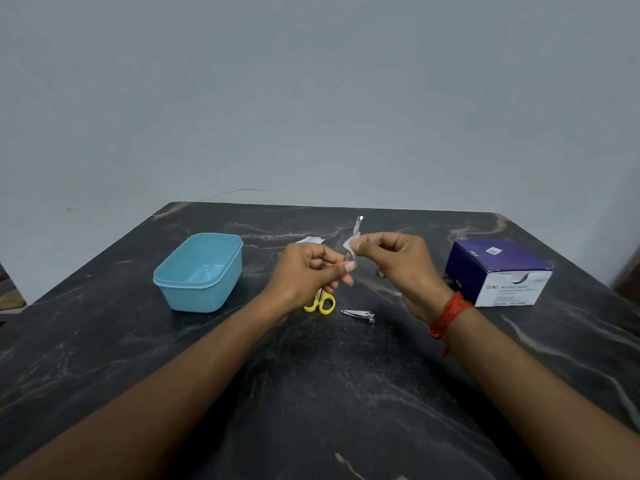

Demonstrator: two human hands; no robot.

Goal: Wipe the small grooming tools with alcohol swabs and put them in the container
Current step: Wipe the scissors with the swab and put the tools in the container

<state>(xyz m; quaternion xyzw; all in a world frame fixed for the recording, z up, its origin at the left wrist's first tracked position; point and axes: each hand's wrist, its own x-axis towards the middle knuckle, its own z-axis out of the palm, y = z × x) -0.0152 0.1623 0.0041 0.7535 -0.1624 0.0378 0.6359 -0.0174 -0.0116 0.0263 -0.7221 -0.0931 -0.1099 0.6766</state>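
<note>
My left hand [304, 271] grips the lower end of thin metal tweezers [357, 226], which point up and away above the table. My right hand [398, 265] pinches a small white alcohol swab [350, 244] against the tweezers' middle. Small scissors with yellow handles [323, 304] lie on the table below my left hand, their blades hidden by it. A silver nail clipper [358, 315] lies just right of them. An open light blue plastic container [201, 270] stands to the left with nothing visible inside.
A purple and white box of alcohol swabs [498, 271] stands at the right on the dark marble table [311, 393]. A torn white swab wrapper [310, 240] lies behind my left hand. A grey wall rises behind the table's far edge.
</note>
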